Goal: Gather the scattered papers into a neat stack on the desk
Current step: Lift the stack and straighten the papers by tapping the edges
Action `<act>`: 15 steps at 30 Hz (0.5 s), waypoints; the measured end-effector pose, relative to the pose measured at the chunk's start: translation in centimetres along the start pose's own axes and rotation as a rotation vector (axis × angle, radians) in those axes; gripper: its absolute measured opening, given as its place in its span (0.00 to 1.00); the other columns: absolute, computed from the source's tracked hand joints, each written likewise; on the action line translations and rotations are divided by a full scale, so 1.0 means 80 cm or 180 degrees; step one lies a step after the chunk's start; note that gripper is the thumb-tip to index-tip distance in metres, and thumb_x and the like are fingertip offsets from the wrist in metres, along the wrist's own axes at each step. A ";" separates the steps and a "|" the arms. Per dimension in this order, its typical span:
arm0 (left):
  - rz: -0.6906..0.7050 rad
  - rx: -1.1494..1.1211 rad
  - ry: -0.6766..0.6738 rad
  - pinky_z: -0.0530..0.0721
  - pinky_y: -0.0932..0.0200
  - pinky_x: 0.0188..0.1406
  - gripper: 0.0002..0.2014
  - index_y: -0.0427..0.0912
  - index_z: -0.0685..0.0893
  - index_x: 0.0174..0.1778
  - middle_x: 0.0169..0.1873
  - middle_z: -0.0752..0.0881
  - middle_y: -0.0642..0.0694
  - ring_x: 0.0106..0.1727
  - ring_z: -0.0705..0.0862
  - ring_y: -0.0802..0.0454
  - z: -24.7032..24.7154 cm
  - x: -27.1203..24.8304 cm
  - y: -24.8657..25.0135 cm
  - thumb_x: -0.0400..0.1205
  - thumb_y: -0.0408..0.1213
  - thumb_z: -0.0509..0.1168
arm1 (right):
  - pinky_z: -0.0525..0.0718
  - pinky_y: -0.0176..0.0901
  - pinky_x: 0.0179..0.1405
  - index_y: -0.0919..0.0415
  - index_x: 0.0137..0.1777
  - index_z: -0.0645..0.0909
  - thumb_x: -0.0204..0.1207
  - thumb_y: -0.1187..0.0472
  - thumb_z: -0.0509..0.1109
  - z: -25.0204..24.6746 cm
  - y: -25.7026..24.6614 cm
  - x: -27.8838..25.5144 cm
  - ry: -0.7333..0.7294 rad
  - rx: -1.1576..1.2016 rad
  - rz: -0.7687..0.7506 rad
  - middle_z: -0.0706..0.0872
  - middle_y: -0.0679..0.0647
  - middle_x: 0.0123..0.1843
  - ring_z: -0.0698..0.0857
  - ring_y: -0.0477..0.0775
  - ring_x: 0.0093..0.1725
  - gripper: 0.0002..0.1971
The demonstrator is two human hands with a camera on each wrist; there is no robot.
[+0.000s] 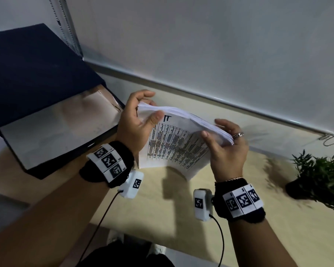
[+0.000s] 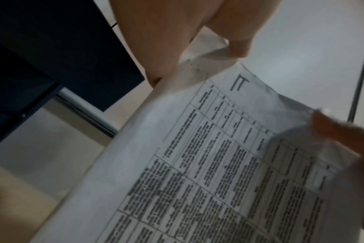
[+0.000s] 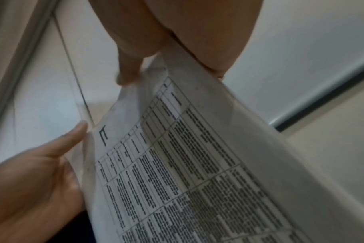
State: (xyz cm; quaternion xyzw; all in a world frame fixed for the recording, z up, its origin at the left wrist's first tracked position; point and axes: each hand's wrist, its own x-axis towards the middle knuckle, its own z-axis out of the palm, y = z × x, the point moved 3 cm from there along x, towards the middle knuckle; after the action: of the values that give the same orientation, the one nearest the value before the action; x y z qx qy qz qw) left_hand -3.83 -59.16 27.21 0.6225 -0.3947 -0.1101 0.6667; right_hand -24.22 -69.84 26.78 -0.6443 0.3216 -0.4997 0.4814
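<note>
A thick stack of printed papers (image 1: 174, 145), with a table of text on its front sheet, is held tilted over the light wooden desk (image 1: 152, 212). My left hand (image 1: 150, 106) grips its upper left corner, thumb on the front and fingers behind. My right hand (image 1: 214, 130), which wears a ring, grips the right edge the same way. The stack's lower edge hangs close to the desk; contact cannot be told. The left wrist view shows the papers (image 2: 218, 164), and so does the right wrist view (image 3: 197, 164), where my left hand (image 3: 31, 172) is also visible.
A dark open box or folder (image 1: 37, 78) with a pale sheet (image 1: 56, 130) inside lies on the desk's left side. A small potted plant (image 1: 320, 178) stands at the right. A white wall panel (image 1: 200, 45) runs along the back, with a bead chain (image 1: 328, 139) hanging at far right.
</note>
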 end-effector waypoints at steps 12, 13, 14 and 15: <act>-0.0575 0.0437 -0.0048 0.82 0.73 0.40 0.13 0.41 0.83 0.48 0.38 0.87 0.61 0.37 0.86 0.72 -0.006 -0.008 -0.020 0.72 0.36 0.78 | 0.84 0.28 0.34 0.65 0.41 0.87 0.72 0.71 0.78 -0.006 0.055 -0.025 -0.0186 -0.0445 0.0799 0.90 0.35 0.30 0.88 0.31 0.32 0.03; -0.0508 0.0593 -0.0039 0.83 0.71 0.41 0.14 0.42 0.83 0.49 0.39 0.87 0.61 0.38 0.85 0.71 -0.008 -0.005 -0.013 0.71 0.38 0.78 | 0.81 0.23 0.30 0.65 0.39 0.87 0.72 0.70 0.78 -0.009 0.053 -0.021 -0.0199 -0.0661 0.0703 0.87 0.31 0.25 0.85 0.29 0.27 0.04; -0.0331 0.0750 -0.0012 0.84 0.67 0.45 0.18 0.44 0.82 0.52 0.42 0.86 0.61 0.42 0.85 0.70 -0.010 -0.002 -0.001 0.70 0.39 0.79 | 0.77 0.20 0.26 0.67 0.36 0.87 0.72 0.68 0.78 -0.014 0.047 -0.014 -0.0227 -0.0965 0.0507 0.84 0.31 0.21 0.83 0.29 0.25 0.05; -0.0025 0.0947 -0.0012 0.84 0.62 0.55 0.24 0.45 0.80 0.58 0.50 0.85 0.60 0.50 0.85 0.66 -0.010 0.002 0.013 0.68 0.42 0.80 | 0.75 0.21 0.24 0.69 0.36 0.87 0.73 0.65 0.79 -0.018 0.036 -0.006 -0.0265 -0.1339 0.0198 0.83 0.34 0.21 0.83 0.32 0.25 0.08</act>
State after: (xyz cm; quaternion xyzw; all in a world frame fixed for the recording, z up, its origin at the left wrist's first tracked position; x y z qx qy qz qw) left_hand -3.54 -58.47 28.31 0.7158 -0.4055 -0.0542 0.5660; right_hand -25.51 -70.79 23.99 -0.7404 0.4184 -0.3793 0.3645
